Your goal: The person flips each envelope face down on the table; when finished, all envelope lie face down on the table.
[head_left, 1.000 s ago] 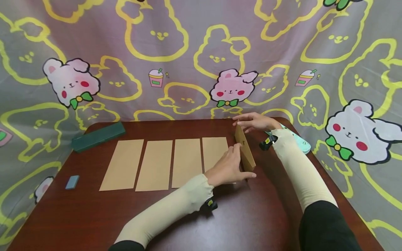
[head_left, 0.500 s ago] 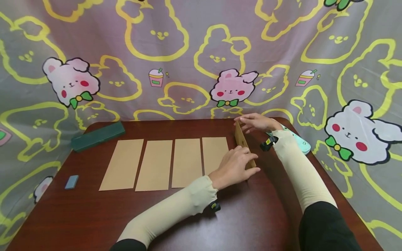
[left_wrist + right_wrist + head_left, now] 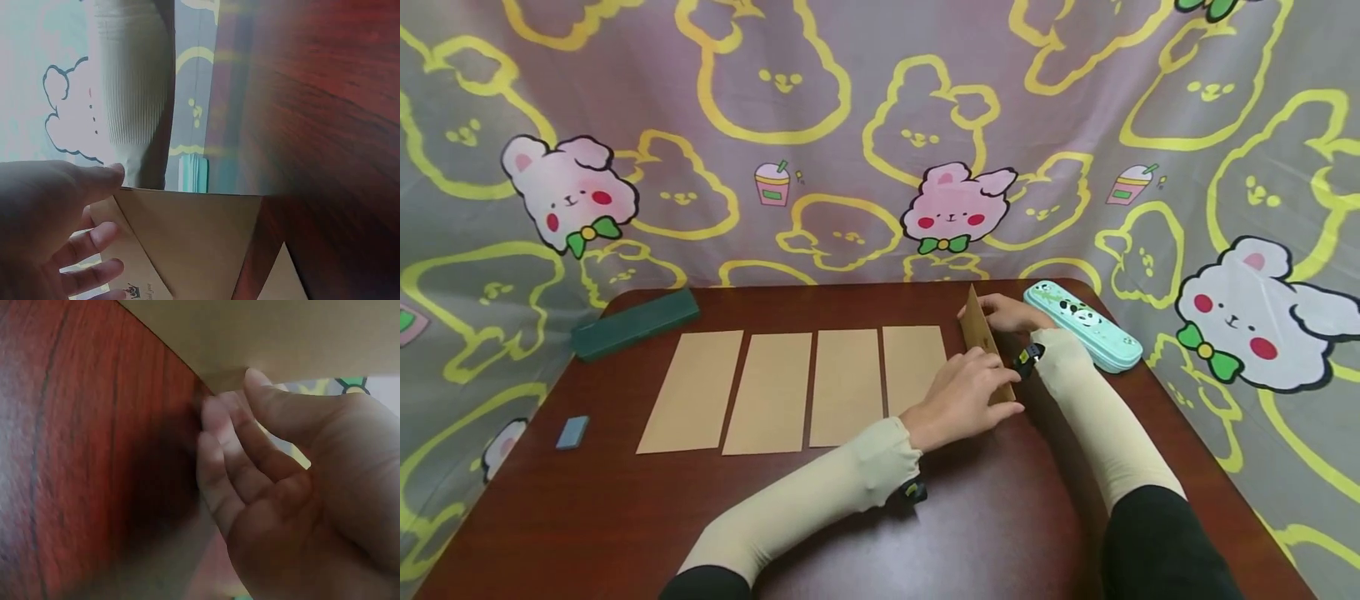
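A brown kraft-paper piece (image 3: pixel 979 327) stands upright on its long edge, with a crown and small print (image 3: pixel 133 291) on one face. My left hand (image 3: pixel 958 400) grips its near end; in the left wrist view thumb and curled fingers lie around a corner. At the far end, low by the table, my right hand (image 3: pixel 1011 314) holds the edge. The right wrist view has the thumb (image 3: pixel 265 394) against the brown face and bent fingers at the edge; the fingertips' hidden side cannot be made out. Whether the piece is folded paper or a bag is unclear.
Several flat brown paper rectangles (image 3: pixel 767 392) lie in a row left of my hands. A mint-green case (image 3: pixel 1082 325) lies by my right wrist, a dark green box (image 3: pixel 636 323) at the back left. Left front holds a small blue block (image 3: pixel 572 432). A patterned curtain (image 3: pixel 850 167) borders the table.
My right hand has come down from the far top corner to lower on the far edge, baring more of the mint-green case. My left hand has shifted slightly right over the near end.
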Available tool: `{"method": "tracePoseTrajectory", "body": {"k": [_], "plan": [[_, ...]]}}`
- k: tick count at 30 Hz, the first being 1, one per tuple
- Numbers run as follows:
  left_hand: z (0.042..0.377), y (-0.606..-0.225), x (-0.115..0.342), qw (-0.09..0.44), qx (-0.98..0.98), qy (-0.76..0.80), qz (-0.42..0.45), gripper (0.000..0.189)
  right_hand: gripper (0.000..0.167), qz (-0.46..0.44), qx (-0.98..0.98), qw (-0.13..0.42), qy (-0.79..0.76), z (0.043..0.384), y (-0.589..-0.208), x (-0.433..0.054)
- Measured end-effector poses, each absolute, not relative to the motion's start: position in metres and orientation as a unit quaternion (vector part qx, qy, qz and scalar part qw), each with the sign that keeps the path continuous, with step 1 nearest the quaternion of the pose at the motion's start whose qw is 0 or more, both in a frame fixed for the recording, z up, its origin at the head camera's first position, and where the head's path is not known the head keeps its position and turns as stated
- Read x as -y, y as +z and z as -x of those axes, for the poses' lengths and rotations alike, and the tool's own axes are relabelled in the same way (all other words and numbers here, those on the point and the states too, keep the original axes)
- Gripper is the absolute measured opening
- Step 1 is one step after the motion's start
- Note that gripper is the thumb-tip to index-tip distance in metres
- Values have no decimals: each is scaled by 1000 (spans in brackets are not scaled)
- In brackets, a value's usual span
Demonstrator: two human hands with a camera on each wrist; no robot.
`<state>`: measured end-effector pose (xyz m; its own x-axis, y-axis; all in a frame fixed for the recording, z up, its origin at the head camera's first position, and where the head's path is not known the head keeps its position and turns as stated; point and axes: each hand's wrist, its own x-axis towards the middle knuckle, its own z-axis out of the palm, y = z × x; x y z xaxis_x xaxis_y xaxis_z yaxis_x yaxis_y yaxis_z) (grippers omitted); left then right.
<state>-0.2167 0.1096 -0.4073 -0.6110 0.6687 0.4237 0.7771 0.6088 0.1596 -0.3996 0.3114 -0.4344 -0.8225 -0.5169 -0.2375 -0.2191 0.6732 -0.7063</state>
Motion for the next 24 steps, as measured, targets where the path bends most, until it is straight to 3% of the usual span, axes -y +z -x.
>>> {"method": "tracePoseTrajectory", "body": {"k": [6, 15, 24], "plan": [[214, -401, -96, 178, 881, -162, 407, 34, 32, 189, -878, 229, -375, 402, -418, -326], [210, -401, -86, 129, 902, -121, 393, 37, 36, 122, -919, 173, -331, 392, -378, -359], [210, -424, -97, 54, 930, -78, 355, 36, 27, 144, -928, 166, -301, 391, -402, -352]]}}
